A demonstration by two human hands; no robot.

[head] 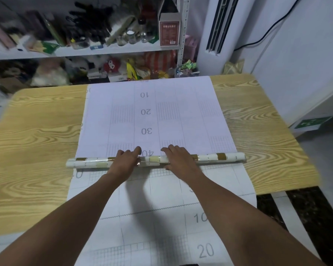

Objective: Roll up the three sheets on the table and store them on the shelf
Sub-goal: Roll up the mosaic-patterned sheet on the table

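A white sheet [154, 116] printed with numbers and grid lines lies flat across the wooden table [37, 135]. Its near part is wound into a roll [219, 157] with a white, cream and brown tile pattern on the outside. My left hand [124, 161] and my right hand [178, 160] both press on the middle of the roll, fingers reaching over its far side. Under the roll another white gridded sheet [161, 217] lies flat and hangs over the near table edge. The shelf [108, 49] stands behind the table.
The shelf is crowded with bottles, jars, a red and white box [169, 31], bags and toys. A white floor air conditioner [217, 27] stands at the back right. A white wall runs along the right. Dark tiled floor [311, 208] shows at the table's right.
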